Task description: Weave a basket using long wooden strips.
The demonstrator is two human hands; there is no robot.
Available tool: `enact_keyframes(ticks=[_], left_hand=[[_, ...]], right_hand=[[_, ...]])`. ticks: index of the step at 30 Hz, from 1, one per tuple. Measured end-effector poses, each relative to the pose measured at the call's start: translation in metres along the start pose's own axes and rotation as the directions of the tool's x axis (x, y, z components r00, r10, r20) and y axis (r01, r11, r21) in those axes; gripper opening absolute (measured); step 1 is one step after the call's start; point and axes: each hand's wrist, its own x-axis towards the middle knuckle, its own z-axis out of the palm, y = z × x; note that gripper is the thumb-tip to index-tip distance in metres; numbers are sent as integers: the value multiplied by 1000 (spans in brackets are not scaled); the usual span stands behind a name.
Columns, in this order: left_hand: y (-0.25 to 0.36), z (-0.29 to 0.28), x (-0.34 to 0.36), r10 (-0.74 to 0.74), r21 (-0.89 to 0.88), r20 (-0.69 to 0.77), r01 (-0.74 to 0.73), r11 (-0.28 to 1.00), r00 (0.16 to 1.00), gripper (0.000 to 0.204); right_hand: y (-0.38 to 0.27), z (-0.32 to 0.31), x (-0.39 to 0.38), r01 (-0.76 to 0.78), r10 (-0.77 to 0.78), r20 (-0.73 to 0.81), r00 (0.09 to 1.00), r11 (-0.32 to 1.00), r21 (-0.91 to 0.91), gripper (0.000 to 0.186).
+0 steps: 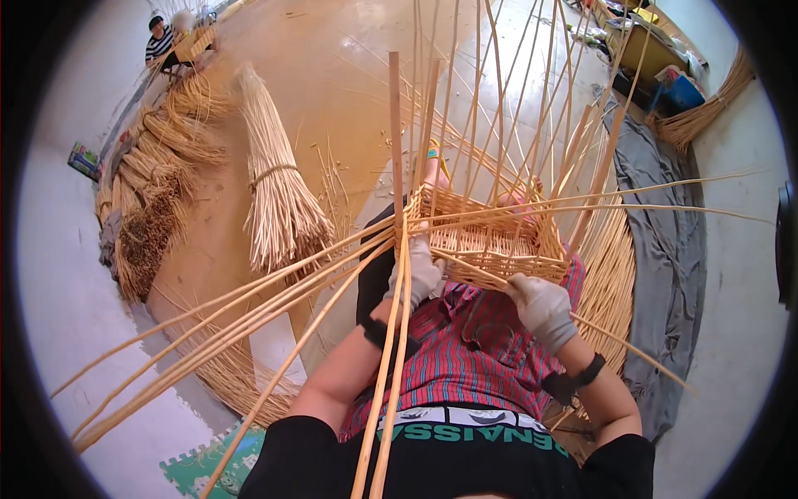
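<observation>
A partly woven wicker basket (499, 264) rests at my lap, with tall thin rods standing up from its sides. Square wooden posts rise at its corners, among them a near-left post (396, 125). My left hand (420, 273), in a pale glove, is closed around the basket's near-left corner; crossing rods hide some of its fingers. My right hand (540, 309), gloved too, grips a willow rod (628, 345) that runs from the near wall out to the lower right. Several long loose rods (241, 312) fan out leftward from the corner, and two more pass down toward me.
A large tied bundle of peeled rods (283, 183) lies left of centre. More bundles (158, 183) line the left wall. Long rods (607, 291) and a grey cloth (665, 291) lie on the right. Another person (162, 41) sits far left. A blue container (682, 90) stands far right.
</observation>
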Motion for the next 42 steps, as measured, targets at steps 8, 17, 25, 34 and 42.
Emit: enact_keyframes(ticks=[8,17,25,34,42], left_hand=[[10,3,7,-63,-655,139,139,743,988,29],[-6,24,15,27,-415,-67,-53,908,997,31],[-12,29,14,-79,-509,51,94,856,996,33],[-21,43,19,-30,-510,-51,0,860,998,41],[-9,27,13,-45,-470,-90,-3,882,995,43]], right_hand=[[41,14,49,-229,207,-154,966,963,-142,39],[16,-8,57,-187,186,-28,982,940,-285,28],[-74,19,12,-127,82,-106,991,826,-549,15],[-5,1,170,304,198,-339,920,189,934,16],[-75,-31,304,170,-237,34,971,583,-795,35]])
